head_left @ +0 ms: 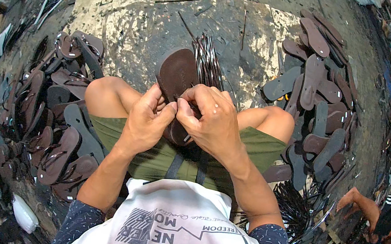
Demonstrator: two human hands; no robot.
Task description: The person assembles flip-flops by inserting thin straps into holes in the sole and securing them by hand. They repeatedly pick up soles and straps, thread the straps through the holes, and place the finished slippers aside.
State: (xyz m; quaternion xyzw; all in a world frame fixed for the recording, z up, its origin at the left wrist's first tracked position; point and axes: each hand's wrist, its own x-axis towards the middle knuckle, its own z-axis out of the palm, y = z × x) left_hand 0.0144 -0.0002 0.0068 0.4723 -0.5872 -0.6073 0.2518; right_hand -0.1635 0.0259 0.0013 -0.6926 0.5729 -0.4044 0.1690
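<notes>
Over my lap, a dark brown flip-flop sole [177, 73] is held tilted, its rounded end pointing away from me. My left hand [148, 116] is closed around its left edge, the thumb lying across the top. From the right, my right hand [212, 120] pinches with thumb and bent fingers at the sole's middle, its thumb tip close to my left one. Whatever lies in that pinch is hidden by the fingers. Just beyond the sole, a bundle of shiny dark straps [208, 61] lies on the floor, partly covered by my right hand.
On the left lies a heap of brown flip-flops with straps [60, 155]. To the right is a pile of loose soles [312, 80], with a tangle of dark straps [293, 207] nearer me. A worn sheet [133, 27] covers the floor ahead. At far right shows another person's leg [361, 203].
</notes>
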